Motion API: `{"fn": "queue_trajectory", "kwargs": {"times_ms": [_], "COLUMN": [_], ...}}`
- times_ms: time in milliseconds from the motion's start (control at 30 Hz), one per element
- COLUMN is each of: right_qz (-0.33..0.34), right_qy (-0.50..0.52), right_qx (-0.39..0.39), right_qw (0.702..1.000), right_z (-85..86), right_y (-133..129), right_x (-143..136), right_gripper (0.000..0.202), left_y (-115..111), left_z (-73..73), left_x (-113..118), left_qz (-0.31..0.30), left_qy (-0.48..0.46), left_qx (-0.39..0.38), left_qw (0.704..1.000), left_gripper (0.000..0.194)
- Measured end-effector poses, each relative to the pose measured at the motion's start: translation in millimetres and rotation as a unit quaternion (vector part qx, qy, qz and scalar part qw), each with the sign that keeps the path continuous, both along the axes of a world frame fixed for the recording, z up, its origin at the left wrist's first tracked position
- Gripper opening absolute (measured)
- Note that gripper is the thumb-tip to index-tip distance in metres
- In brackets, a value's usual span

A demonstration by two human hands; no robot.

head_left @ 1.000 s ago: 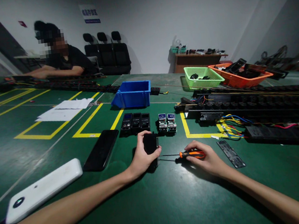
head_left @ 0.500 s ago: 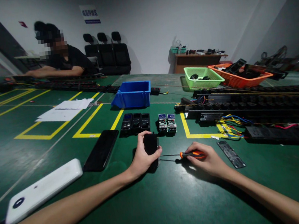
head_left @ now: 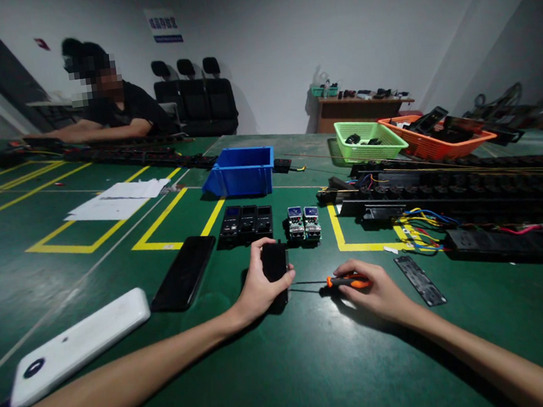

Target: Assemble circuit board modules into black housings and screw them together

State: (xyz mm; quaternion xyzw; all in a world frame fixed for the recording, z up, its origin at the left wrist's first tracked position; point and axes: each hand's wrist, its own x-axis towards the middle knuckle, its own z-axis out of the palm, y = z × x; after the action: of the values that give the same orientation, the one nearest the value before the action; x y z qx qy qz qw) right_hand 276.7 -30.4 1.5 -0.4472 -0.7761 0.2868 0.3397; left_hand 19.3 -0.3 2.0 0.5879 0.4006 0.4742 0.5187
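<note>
My left hand (head_left: 260,281) is closed around a small black box-shaped casing (head_left: 274,260), held on edge on the green table. In my right hand (head_left: 373,287) is a screwdriver (head_left: 343,281) with an orange and black handle. Its thin shaft points left, and the tip meets the casing's right side; whether it sits in a screw I cannot tell. Just beyond the casing stand several similar black casings (head_left: 245,224) in a row. Two small circuit boards with blue displays (head_left: 303,222) stand to their right. A flat dark cover plate (head_left: 420,280) lies right of my right hand.
Left of my hands lie a black smartphone (head_left: 184,273) and a white elongated device (head_left: 81,346). A blue bin (head_left: 241,173), green basket (head_left: 370,140) and orange basket (head_left: 441,137) stand farther back. Long black assemblies with wires (head_left: 468,189) fill the right. A co-worker (head_left: 129,112) sits far left.
The fingers of my right hand have shifted slightly on the screwdriver handle. My left hand and the casing stay in place.
</note>
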Motion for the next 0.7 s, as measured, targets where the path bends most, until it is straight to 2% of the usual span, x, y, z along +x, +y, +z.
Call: {"fn": "queue_trajectory", "kwargs": {"times_ms": [400,700], "right_qz": [0.008,0.039], "right_qy": [0.029,0.056], "right_qx": [-0.057,0.016], "right_qw": [0.998,0.998], "right_z": [0.0,2.1], "right_y": [-1.7,2.4], "right_x": [2.6,2.0], "right_gripper": [0.016,0.008], "left_y": [-0.7,-0.3], "left_z": [0.4,1.0], "left_x": [0.2,-0.1], "left_qz": [-0.001,-0.002], "left_qy": [0.002,0.001], "left_qx": [-0.008,-0.009], "left_qw": [1.0,1.0], "left_gripper": [0.06,0.06]}}
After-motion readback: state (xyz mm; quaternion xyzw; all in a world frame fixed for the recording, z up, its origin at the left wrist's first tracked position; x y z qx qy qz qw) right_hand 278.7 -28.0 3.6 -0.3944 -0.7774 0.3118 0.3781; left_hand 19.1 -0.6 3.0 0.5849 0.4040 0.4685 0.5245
